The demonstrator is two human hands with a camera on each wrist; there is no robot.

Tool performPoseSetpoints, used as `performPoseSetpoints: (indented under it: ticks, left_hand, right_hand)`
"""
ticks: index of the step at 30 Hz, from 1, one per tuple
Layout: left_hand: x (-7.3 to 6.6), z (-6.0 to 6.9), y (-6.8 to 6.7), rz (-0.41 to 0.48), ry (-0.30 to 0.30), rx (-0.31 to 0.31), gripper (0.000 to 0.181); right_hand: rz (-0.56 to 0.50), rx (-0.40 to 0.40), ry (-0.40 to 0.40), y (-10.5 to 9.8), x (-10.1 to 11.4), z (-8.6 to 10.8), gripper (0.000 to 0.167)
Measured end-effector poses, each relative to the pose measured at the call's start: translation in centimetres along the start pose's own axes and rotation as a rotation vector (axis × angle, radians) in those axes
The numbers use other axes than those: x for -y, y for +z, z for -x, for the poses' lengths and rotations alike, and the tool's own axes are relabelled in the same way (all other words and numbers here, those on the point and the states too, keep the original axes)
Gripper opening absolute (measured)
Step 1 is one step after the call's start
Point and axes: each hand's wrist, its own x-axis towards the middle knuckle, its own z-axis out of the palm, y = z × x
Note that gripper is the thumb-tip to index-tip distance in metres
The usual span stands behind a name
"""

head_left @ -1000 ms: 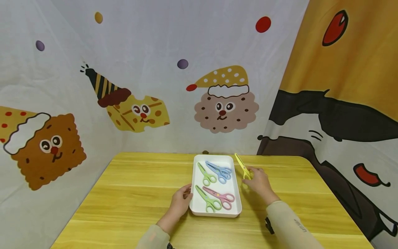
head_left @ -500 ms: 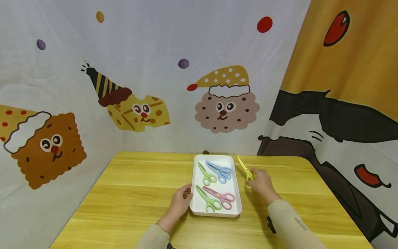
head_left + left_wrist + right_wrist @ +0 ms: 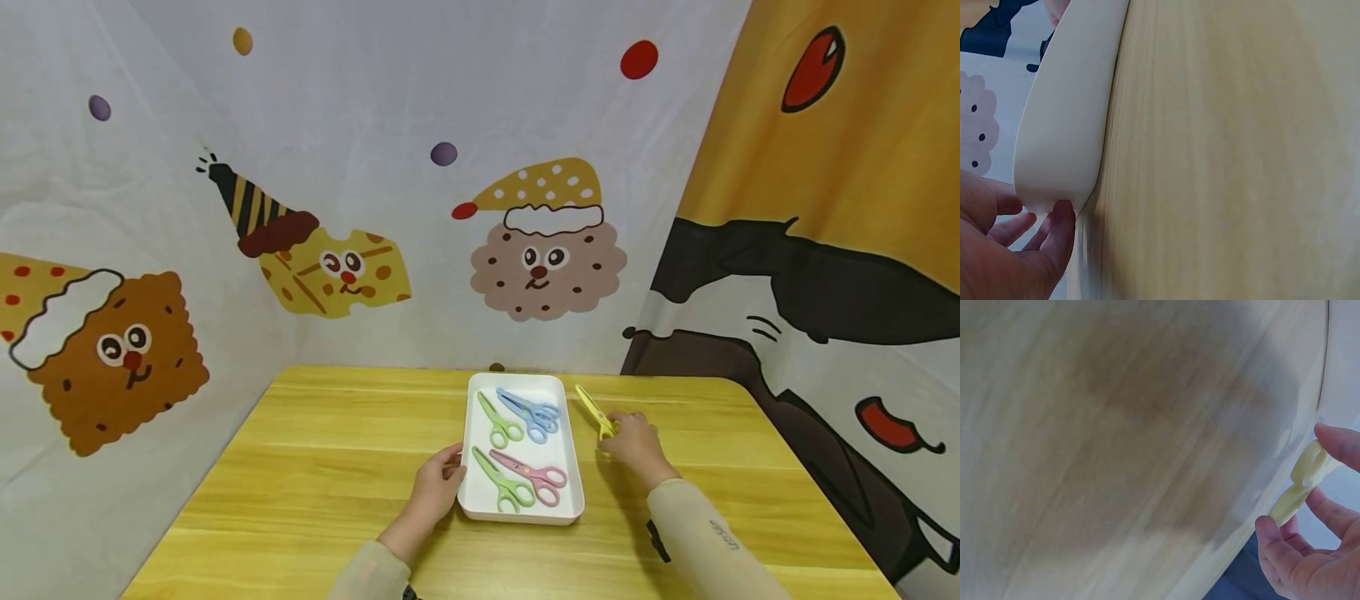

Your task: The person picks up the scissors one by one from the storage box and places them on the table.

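My right hand (image 3: 636, 446) pinches a pair of yellow scissors (image 3: 595, 410) by the finger loops, right of a white tray (image 3: 467, 493). Their blades point away and to the left; I cannot tell whether the tip touches the table. The right wrist view shows fingertips and thumb on the yellow handle (image 3: 1302, 477). With thumb and fingers my left hand (image 3: 435, 487) holds the tray's left side, as the tray wall (image 3: 1063, 125) in the left wrist view also shows. Inside lie green scissors (image 3: 500, 479), pink scissors (image 3: 531, 477), smaller green scissors (image 3: 498, 421) and blue scissors (image 3: 531, 413), possibly two overlapping pairs.
The tray stands on a yellow wood-grain table (image 3: 337, 442), close to its back edge. Behind the table hangs a white cloth (image 3: 360, 92) printed with cartoon food. An orange and black print (image 3: 847, 192) covers the right side.
The right hand has drawn the yellow scissors slightly toward me and to the right, away from the tray. The left hand and the tray have stayed in place.
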Motion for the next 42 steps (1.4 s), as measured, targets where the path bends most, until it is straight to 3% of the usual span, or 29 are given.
performPoseSetpoints:
  ticks: [6,32,42]
  left_hand:
    - [0.06,0.01,0.0,-0.001,0.007,0.003,0.039]
    - [0.47,-0.06,0.21,0.0,0.015,-0.002,0.039]
    - [0.35,-0.17,0.1,-0.009,0.013,0.001,0.039]
  right_hand:
    - [0.004,-0.016,0.006,-0.12,0.16,0.16,0.054]
    - [0.071,0.048,0.026,0.36,0.37,-0.02,0.055]
    - [0.078,0.029,0.022,0.33,0.59,-0.12,0.053]
